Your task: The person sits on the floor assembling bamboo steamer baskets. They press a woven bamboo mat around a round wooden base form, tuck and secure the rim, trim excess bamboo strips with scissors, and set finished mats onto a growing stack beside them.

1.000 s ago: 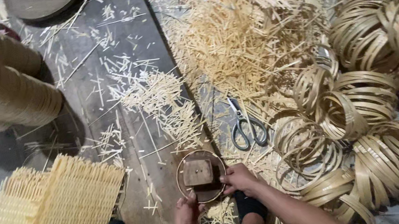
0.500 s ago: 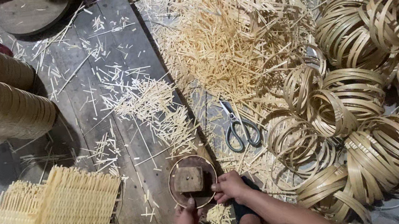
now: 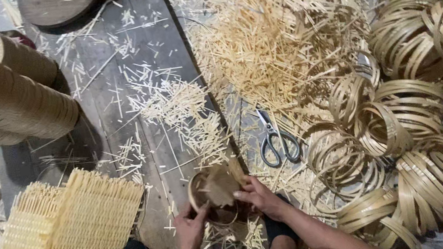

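both hands — left hand point(image 3: 190, 229), right hand point(image 3: 257, 197) — gripping bamboo ring point(image 3: 209, 198)

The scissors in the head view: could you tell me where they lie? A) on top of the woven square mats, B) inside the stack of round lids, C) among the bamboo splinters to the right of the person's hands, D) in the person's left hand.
C: the scissors lie flat among the bamboo splinters, up and to the right of the right hand, which no hand touches.
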`<action>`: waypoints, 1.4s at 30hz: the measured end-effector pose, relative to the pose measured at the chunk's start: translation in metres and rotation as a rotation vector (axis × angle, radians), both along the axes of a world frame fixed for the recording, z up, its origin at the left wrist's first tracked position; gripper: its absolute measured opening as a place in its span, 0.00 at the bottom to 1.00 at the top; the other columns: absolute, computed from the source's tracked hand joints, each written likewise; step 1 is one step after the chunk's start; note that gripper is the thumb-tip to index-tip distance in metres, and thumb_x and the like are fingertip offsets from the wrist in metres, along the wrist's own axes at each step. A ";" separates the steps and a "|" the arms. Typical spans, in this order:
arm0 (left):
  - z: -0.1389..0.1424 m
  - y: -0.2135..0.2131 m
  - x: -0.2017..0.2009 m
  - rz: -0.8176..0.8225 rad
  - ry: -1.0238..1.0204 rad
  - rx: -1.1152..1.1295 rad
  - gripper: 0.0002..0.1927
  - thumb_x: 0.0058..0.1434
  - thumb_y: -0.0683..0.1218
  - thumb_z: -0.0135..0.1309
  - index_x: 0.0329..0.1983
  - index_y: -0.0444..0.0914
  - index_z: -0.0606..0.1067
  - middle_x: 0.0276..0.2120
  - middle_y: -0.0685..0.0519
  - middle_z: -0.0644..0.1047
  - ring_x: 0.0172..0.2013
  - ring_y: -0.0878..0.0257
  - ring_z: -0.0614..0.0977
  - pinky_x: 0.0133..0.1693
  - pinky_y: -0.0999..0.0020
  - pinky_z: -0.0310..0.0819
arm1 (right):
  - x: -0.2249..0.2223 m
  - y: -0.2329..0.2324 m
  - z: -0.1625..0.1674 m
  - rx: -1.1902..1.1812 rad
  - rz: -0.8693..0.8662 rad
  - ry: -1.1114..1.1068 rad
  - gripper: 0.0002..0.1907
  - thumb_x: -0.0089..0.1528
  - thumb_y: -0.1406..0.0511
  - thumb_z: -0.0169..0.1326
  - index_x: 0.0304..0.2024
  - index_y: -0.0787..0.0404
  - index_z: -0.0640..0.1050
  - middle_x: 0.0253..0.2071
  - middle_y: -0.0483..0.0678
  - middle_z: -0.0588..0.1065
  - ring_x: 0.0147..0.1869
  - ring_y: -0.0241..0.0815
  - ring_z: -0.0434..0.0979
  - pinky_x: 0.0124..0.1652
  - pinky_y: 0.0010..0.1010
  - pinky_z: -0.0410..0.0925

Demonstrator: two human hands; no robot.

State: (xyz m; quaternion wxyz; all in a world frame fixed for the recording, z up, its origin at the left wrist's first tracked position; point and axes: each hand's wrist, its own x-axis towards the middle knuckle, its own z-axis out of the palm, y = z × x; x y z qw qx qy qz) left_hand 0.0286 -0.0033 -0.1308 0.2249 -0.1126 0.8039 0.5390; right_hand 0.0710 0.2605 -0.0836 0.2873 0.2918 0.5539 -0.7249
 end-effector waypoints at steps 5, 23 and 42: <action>0.020 0.062 0.008 0.080 0.135 0.062 0.31 0.58 0.58 0.61 0.63 0.40 0.77 0.42 0.42 0.74 0.34 0.59 0.80 0.29 0.66 0.79 | -0.027 -0.014 -0.007 0.350 0.115 0.211 0.59 0.44 0.50 0.71 0.70 0.60 0.56 0.65 0.61 0.64 0.68 0.54 0.67 0.62 0.44 0.67; -0.036 -0.056 -0.030 -0.447 -0.367 -0.302 0.14 0.60 0.51 0.60 0.40 0.35 0.81 0.31 0.49 0.83 0.34 0.58 0.85 0.40 0.64 0.79 | 0.028 0.052 -0.047 -0.133 -0.326 0.102 0.19 0.56 0.65 0.55 0.49 0.64 0.72 0.36 0.48 0.76 0.36 0.42 0.81 0.35 0.33 0.77; -0.041 -0.011 -0.028 0.254 0.384 -0.079 0.19 0.60 0.46 0.62 0.53 0.35 0.77 0.45 0.46 0.81 0.48 0.53 0.82 0.51 0.59 0.76 | -0.006 -0.026 -0.022 0.207 0.138 -0.089 0.25 0.61 0.53 0.53 0.54 0.63 0.78 0.42 0.63 0.81 0.40 0.52 0.86 0.38 0.42 0.78</action>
